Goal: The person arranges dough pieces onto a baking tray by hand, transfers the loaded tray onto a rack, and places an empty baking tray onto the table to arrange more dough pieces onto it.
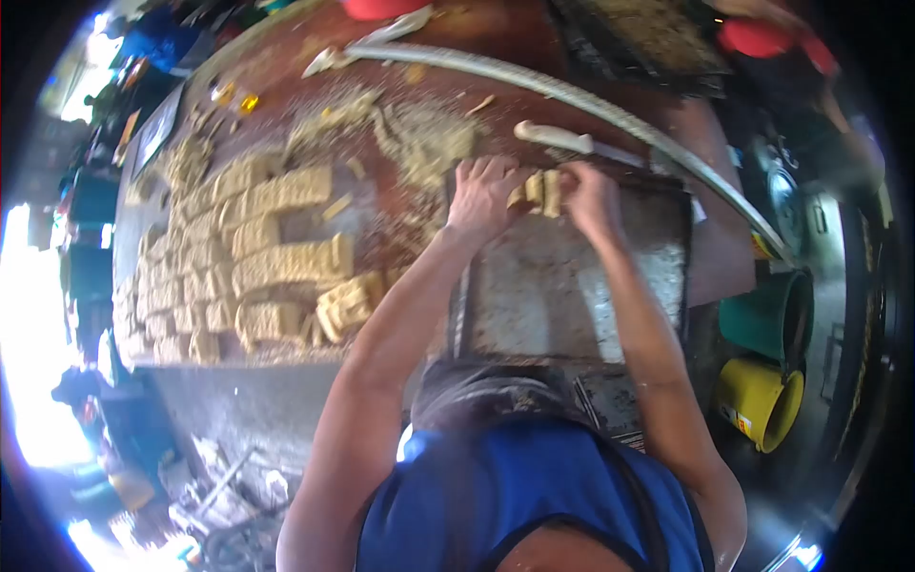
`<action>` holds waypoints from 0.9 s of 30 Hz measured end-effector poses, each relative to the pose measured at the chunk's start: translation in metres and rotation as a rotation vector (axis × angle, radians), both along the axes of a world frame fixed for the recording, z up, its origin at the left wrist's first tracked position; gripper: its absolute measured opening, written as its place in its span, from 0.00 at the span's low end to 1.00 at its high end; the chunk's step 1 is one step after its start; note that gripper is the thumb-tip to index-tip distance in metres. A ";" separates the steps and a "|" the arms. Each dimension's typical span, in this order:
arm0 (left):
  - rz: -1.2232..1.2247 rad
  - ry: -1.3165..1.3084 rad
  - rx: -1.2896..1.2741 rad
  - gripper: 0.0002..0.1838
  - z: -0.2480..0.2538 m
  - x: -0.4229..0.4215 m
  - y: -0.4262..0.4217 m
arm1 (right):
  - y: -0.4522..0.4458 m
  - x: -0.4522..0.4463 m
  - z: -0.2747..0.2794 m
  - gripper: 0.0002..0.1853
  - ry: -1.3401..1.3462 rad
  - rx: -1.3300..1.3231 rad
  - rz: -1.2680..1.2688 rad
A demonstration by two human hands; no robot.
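At the metal tray's [543, 305] far end, I see the short row of pale pieces [544, 194] grasped between the left hand [484, 195] and right hand [589, 200], fingers curled in from either side. They look light, rather soft and crumbly, so I'd press gently, low on the outer faces; the raised rim and knife [553, 138] crowd the far side, leaving more room bodyward.
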State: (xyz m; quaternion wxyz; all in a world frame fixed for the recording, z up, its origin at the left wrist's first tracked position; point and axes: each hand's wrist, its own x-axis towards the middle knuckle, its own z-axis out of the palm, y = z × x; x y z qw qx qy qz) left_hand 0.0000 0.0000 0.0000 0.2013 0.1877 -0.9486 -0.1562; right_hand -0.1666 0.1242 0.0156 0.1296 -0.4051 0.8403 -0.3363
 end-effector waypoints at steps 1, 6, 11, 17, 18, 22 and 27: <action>0.035 0.025 0.020 0.25 0.019 0.016 0.001 | 0.011 -0.004 -0.023 0.12 -0.023 -0.153 0.018; 0.179 0.023 0.283 0.23 0.028 0.169 -0.059 | 0.011 0.091 -0.003 0.15 -0.846 -0.063 0.047; 0.128 -0.190 0.425 0.35 0.000 0.293 -0.063 | -0.032 0.223 -0.051 0.25 -0.636 0.363 0.243; 0.059 -0.345 0.374 0.51 -0.007 0.315 -0.041 | -0.066 0.279 -0.059 0.30 -0.505 0.362 0.131; 0.050 -0.322 0.434 0.50 -0.006 0.313 -0.040 | -0.071 0.288 -0.038 0.30 -0.530 0.430 0.100; 0.059 -0.259 0.395 0.48 -0.013 0.318 -0.036 | -0.085 0.313 -0.053 0.30 -0.301 0.436 0.106; 0.023 -0.051 0.381 0.42 -0.026 0.319 -0.033 | -0.091 0.318 -0.026 0.27 -0.517 0.547 0.034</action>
